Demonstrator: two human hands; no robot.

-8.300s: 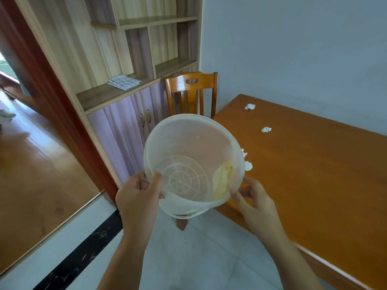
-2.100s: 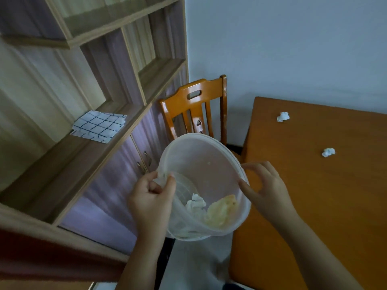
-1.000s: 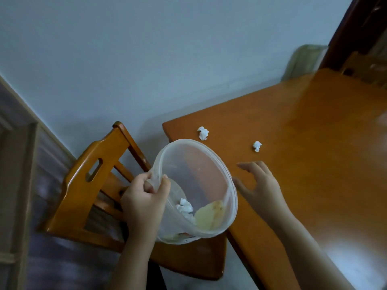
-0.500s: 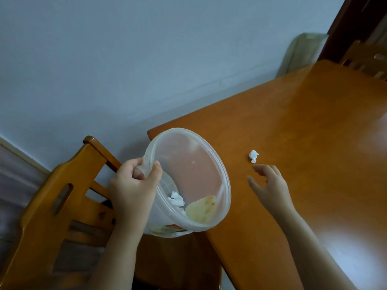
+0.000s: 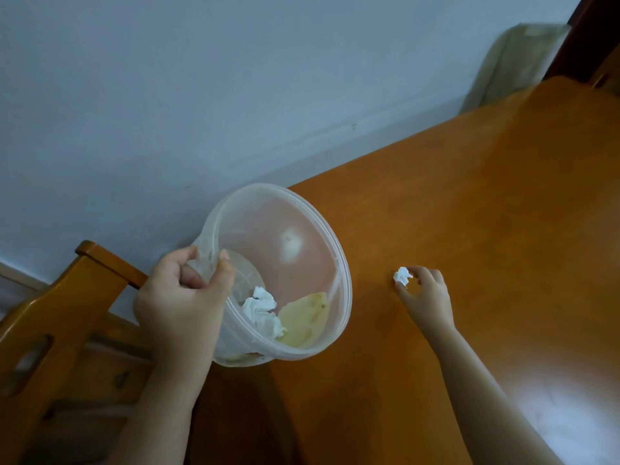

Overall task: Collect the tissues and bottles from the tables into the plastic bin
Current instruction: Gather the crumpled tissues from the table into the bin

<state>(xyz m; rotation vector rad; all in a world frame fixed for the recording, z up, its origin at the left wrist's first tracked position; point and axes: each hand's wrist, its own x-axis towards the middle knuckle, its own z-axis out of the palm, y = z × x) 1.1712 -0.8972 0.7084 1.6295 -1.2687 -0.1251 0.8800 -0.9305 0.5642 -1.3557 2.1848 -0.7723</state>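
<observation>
Spanning most of the right side: wooden table [image 5: 486, 229], pushed against a pale wall [image 5: 201, 78], bare but for one scrap. Tucked at the near left end: wooden chair [image 5: 50, 330], its back rail just behind the bin.

Hanging off the table's end, tilted, mouth turned up and toward the right: clear plastic bin [image 5: 322, 236]. Probably held that way to give a short, open path for whatever comes off the tabletop. Lower rim seems to overlap the table edge; touching or just above, cannot tell.

Clamped on the bin's near rim: left hand [image 5: 181, 303], thumb inside the wall, fingers curled outside. A one-handed pinch, enough for something this light and nearly empty, and leaving the other hand free.

Reaching out flat over the table, well to the right of the bin: right hand [image 5: 426, 293], fingertips closing round a small crumpled tissue [image 5: 402, 276]. Tissue at the fingertips, apparently on or just off the wood; whether fully pinched yet or only touched, hard to say.

Lying low in the bin, slid down to the tilted side: a larger wad of white tissue [image 5: 261, 307] beside a yellowish scrap [image 5: 305, 317].

No bottles in sight. Judging by this, tissue collection at this table close to finished.
</observation>
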